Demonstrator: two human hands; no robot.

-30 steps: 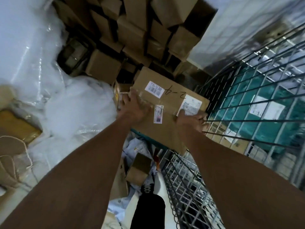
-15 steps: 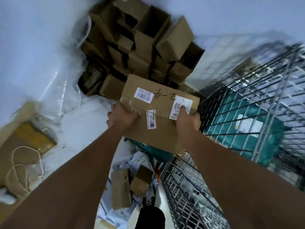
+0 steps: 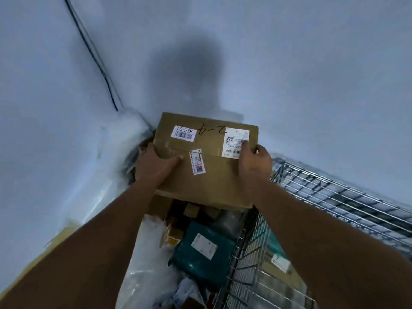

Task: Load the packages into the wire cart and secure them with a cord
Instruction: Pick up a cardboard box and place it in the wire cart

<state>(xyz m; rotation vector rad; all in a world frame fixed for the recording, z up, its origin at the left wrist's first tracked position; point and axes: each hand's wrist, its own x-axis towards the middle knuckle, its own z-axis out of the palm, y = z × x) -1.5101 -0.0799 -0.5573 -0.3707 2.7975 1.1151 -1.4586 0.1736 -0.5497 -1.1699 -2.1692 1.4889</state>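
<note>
- A box (image 3: 207, 161) is held up at the centre of the frame by both hands, against a pale wall (image 3: 289, 63).
- The left hand (image 3: 156, 168) is clamped on the box's left edge: the thumb is laid across the top face and the fingers are curled round the side, out of sight.
- The right hand (image 3: 254, 163) is clamped on the right edge, with the thumb pressed onto a white shipping label (image 3: 234, 141) and the fingers wrapped round the side.
- The box is plain brown cardboard, flat and wide, with a taped seam running across its top.
- A white barcode sticker (image 3: 184, 134) printed "T6-538" is seen at the upper left of the top face.
- "2-4" is handwritten in black marker between the two white labels, upside down to the camera.
- A small narrow sticker (image 3: 197, 162) is stuck over the seam, just beside the left thumb.
- The box is held just left of the wire cart (image 3: 334, 197), whose mesh fills the lower right of the frame; its right corner overlaps the cart's rim in the picture.
- Below the box, at lower centre, a teal parcel (image 3: 200, 255) with a white label and small cartons are seen, partly blurred.
- Clear plastic wrap (image 3: 142, 253) is seen at the lower left of that pile.
- A dark cable (image 3: 93, 54) runs down the wall at the upper left.
</note>
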